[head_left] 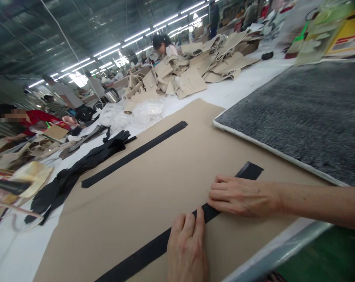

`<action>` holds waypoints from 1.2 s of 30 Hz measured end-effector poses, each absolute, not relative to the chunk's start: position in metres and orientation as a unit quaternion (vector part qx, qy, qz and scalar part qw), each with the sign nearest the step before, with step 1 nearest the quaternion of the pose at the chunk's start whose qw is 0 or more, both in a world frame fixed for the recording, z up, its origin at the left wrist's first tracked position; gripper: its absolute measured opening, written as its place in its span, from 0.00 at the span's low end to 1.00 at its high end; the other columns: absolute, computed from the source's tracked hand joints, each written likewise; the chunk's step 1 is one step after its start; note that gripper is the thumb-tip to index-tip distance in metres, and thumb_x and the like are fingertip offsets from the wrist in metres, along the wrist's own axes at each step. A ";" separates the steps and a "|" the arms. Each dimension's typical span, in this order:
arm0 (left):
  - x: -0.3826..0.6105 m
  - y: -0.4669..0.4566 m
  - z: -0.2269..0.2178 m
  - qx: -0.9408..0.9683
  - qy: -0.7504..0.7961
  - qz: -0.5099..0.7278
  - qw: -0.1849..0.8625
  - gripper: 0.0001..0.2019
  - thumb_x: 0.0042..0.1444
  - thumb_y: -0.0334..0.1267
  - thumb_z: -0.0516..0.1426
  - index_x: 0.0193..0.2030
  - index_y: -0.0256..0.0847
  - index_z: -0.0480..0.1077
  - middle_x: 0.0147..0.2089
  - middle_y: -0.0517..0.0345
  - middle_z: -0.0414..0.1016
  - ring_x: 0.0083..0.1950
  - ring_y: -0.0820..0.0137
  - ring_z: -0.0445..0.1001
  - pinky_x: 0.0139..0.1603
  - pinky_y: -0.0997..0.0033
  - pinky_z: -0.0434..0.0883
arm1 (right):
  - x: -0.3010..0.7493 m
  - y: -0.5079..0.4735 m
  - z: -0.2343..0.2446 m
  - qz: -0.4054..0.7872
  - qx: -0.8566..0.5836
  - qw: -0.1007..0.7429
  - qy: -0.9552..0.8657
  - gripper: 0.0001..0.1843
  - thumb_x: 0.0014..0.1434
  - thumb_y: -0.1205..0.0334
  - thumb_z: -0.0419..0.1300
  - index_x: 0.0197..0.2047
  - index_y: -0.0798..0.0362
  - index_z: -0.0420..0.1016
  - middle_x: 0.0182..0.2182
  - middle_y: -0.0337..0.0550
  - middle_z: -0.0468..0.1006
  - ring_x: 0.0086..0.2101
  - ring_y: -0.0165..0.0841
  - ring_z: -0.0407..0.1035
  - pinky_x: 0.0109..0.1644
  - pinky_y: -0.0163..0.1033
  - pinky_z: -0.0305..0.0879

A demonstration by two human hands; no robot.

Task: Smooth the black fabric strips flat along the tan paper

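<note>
A long black fabric strip (154,248) lies across a tan sheet (154,188) near the table's front edge. My left hand (187,250) rests flat on the strip, fingers stretched out side by side. My right hand (243,196) lies flat over the strip further right, fingers extended toward the left. The strip's far end (250,170) shows beyond my right hand. A second black strip (134,154) lies parallel further back on the same sheet, untouched.
A dark grey textured mat (306,113) covers the right side. A heap of black fabric pieces (77,172) lies left, white bags (136,113) and a pile of beige pieces (195,70) behind. Other people work at the left and far back.
</note>
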State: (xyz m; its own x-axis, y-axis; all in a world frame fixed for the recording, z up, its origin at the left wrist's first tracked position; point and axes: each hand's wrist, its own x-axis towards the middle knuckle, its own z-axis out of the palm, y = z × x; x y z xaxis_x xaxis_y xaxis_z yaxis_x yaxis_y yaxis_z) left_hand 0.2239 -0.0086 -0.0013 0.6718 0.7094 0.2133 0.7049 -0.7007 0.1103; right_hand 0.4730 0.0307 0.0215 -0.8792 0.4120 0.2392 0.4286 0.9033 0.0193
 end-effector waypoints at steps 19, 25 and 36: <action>0.251 -0.002 0.009 0.907 0.402 0.129 0.009 0.32 0.51 0.16 0.48 0.60 0.45 0.66 0.47 0.53 0.70 0.46 0.64 0.68 0.47 0.64 0.67 | 0.518 0.023 0.028 -0.054 -0.250 0.075 -0.964 0.13 0.69 0.73 0.44 0.44 0.58 0.69 0.35 0.45 0.68 0.35 0.35 0.61 0.45 0.44 0.55; 0.281 0.004 0.013 0.936 0.330 0.113 0.047 0.30 0.49 0.17 0.48 0.60 0.33 0.65 0.47 0.50 0.73 0.45 0.63 0.69 0.50 0.65 0.70 | 0.519 0.022 0.027 -0.067 -0.249 0.086 -0.962 0.13 0.68 0.73 0.45 0.43 0.59 0.70 0.33 0.44 0.68 0.35 0.35 0.61 0.45 0.44 0.56; 0.297 0.007 0.017 0.932 0.354 0.069 0.016 0.29 0.52 0.20 0.52 0.61 0.36 0.65 0.44 0.52 0.72 0.43 0.62 0.69 0.46 0.63 0.70 | 0.546 0.016 0.030 -0.069 -0.264 0.084 -0.958 0.13 0.67 0.71 0.45 0.46 0.59 0.69 0.33 0.46 0.69 0.35 0.36 0.63 0.44 0.45 0.58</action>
State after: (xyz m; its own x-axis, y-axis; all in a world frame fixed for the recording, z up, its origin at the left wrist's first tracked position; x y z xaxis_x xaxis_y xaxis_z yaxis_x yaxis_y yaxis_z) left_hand 0.2965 0.0072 0.0167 0.7393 0.6631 0.1175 0.6586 -0.7483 0.0792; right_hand 0.5457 0.0160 0.0299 -0.8468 0.4941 0.1970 0.5173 0.8512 0.0886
